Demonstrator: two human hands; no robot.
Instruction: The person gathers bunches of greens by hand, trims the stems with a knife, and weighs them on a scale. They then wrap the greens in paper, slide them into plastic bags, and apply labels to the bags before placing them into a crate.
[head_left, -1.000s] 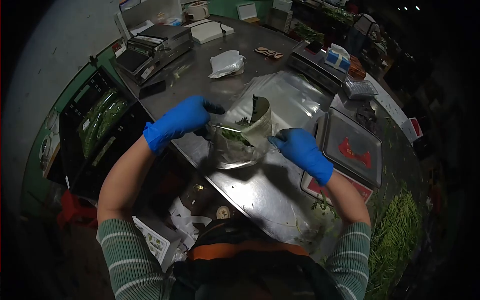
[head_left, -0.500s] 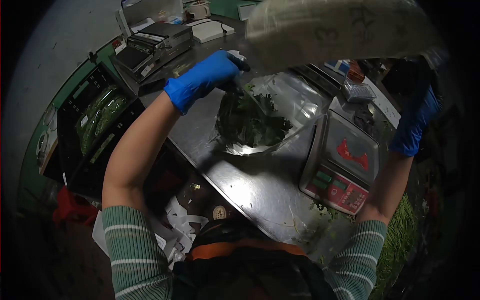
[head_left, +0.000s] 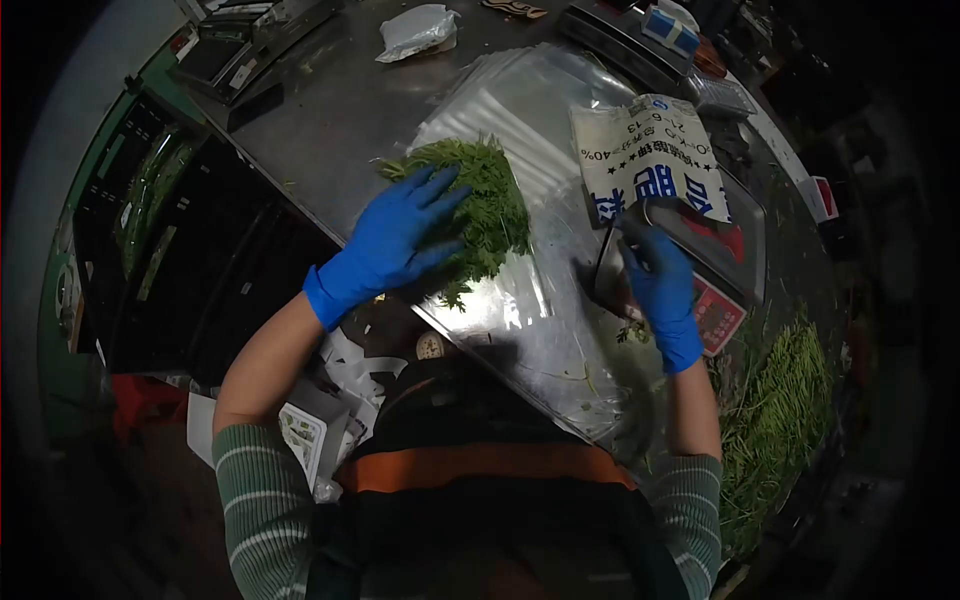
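Note:
My left hand, in a blue glove, lies with spread fingers on a heap of leafy greens. The greens rest on a stack of clear plastic bags on the metal table. My right hand, also gloved in blue, is just below the lower edge of a printed sack piece. Its fingers are loosely bent and apart, with nothing visible between them; the fingertips are dark. The sack piece lies partly over the weighing scale, whose red key panel shows beside my right wrist.
Black crates stand at the left, with packed greens in one. A silvery packet lies at the table's far side. Long-stemmed greens are piled at the right. A blue box sits at the back.
The printed sack piece has come down from the raised position in front of me onto the scale. My left hand has lowered onto the greens, and my right hand has moved inward and down.

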